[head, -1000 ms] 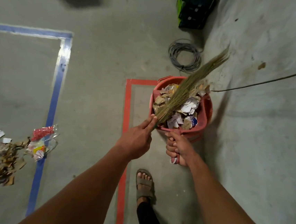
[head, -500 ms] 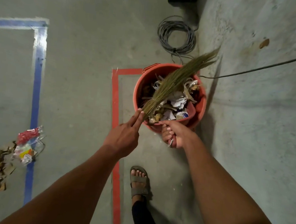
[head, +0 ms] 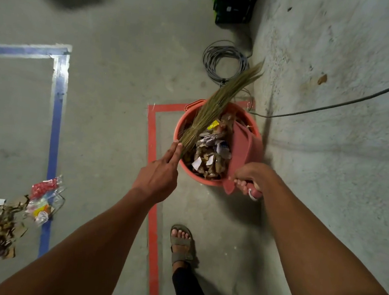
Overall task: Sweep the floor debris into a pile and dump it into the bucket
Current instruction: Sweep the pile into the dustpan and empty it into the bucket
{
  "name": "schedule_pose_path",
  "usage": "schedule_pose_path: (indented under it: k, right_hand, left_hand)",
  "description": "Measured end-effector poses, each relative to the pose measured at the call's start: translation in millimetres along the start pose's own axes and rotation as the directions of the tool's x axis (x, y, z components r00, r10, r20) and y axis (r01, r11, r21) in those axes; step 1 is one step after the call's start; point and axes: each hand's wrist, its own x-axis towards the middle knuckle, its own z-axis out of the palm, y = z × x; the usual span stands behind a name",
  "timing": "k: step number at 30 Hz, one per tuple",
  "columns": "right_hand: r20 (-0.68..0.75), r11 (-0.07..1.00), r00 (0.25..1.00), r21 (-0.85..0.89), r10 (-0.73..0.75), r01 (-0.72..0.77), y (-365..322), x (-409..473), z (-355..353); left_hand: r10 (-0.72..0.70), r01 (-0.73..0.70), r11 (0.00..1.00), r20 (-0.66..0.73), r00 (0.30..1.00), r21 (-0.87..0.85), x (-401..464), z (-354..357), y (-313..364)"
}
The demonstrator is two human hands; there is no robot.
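Over the round orange plastic bucket (head: 211, 184), which stands on the grey concrete floor (head: 110, 120) at the corner of a red tape outline (head: 152, 131), both of your hands are at work. Your right hand (head: 251, 176) grips the handle of a pink plastic dustpan (head: 243, 152); its fingers (head: 241, 183) are curled round that handle. The pan is tipped steeply, its blade inside the bucket's rim on the right side. Your left hand (head: 156, 177) holds a bundle of straw-coloured broom bristles (head: 219, 102), which lies across the bucket's left half and reaches past the far rim. Two of its fingers (head: 174, 151) lie straight and pressed together along the bundle; how the thumb and the other fingers hold it is hidden under the hand.

Status: the bucket is heaped with torn paper and cardboard scraps (head: 209, 153) close to the rim, so this load looks dumped or nearly so. Whether anything clings to the pan's face cannot be told.

Remaining: a second pile of debris (head: 3, 224), brown cardboard bits, white scraps and a clear wrapper with red print, sits well apart to the left, straddling a blue tape line (head: 56, 115). Judgement: at least one more pan-load is left, and the bucket has little room for it.
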Motion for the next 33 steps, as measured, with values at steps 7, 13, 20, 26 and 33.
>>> schedule_pose_path:
  k: [7, 13, 20, 26, 33]
  right_hand:
    - [-0.273, 0.923, 0.953, -0.385, -0.131, 0.016, -9.5, -59.6, -38.0]
    - [-0.263, 0.882, 0.956, -0.471, -0.129, -0.010, -35.6, -35.3, -48.0]
    - [-0.224, 0.636, 0.974, -0.755, -0.023, -0.158, -71.3, 31.6, -16.5]
    - [-0.231, 0.554, 0.963, -0.824, -0.138, -0.118, -98.1, 73.4, 12.8]
    - [-0.150, 0.575, 0.973, -0.818, -0.174, -0.023, -87.4, 89.6, 41.2]
  left_hand:
    - [-0.022, 0.021, 0.999, -0.038, 0.999, -0.028, -3.5, -0.3, 0.3]
    - [-0.056, 0.051, 0.996, -0.076, 0.996, -0.078, -0.4, 18.0, -13.6]
    - [-0.078, 0.071, 0.994, -0.090, 0.993, -0.080, 19.9, 39.1, -35.5]
    - [-0.070, 0.062, 0.995, -0.098, 0.993, -0.077, 46.4, 60.2, -45.8]
    - [-0.054, 0.046, 0.996, -0.093, 0.994, -0.080, 56.9, 62.5, -47.0]
